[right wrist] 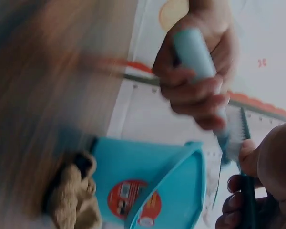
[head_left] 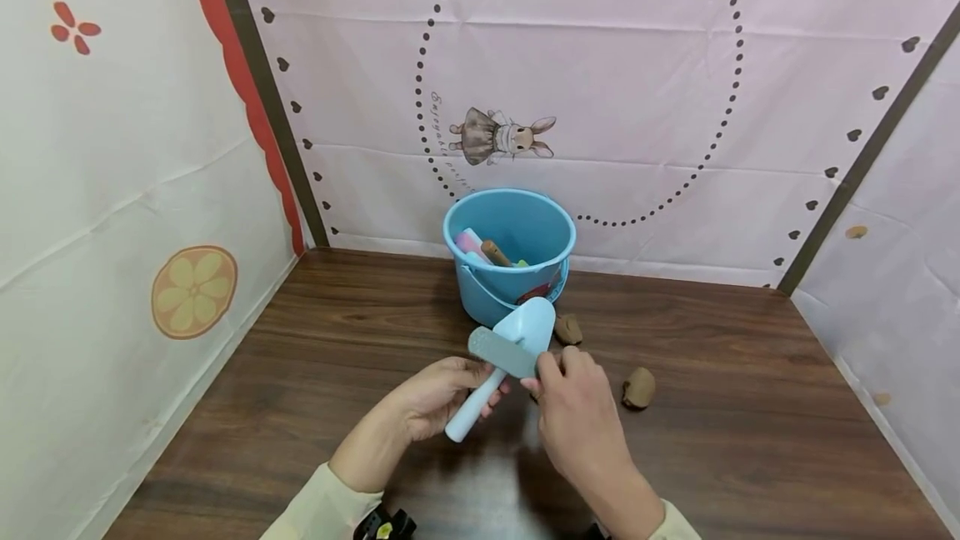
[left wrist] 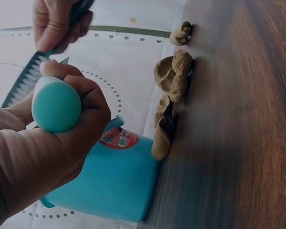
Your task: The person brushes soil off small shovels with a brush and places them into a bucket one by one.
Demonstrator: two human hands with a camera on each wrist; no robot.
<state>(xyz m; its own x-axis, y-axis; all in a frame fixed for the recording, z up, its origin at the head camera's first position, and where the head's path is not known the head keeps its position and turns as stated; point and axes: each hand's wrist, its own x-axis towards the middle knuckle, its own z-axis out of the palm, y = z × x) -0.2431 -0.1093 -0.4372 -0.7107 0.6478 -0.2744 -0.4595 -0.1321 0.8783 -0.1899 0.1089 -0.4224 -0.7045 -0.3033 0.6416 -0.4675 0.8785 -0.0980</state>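
Note:
My left hand (head_left: 431,402) grips the handle of a light blue toy shovel (head_left: 538,317), its scoop pointing away from me. In the left wrist view the handle's round end (left wrist: 56,107) pokes out of the curled fingers. My right hand (head_left: 583,419) holds a grey-green brush (head_left: 501,352) by one end. The brush lies across the shovel, where scoop meets handle. White bristles (left wrist: 26,83) face the shovel in the left wrist view. Both tools are held above the table, in front of the blue bucket (head_left: 483,294).
Inside the bucket are a pink-and-white thing (head_left: 471,242) and a brown stick-like thing (head_left: 495,252). Brown clay-like lumps (head_left: 639,388) lie on the dark wooden table (head_left: 360,315), right of the bucket and near it. Printed cloth walls (head_left: 637,107) stand behind and at both sides.

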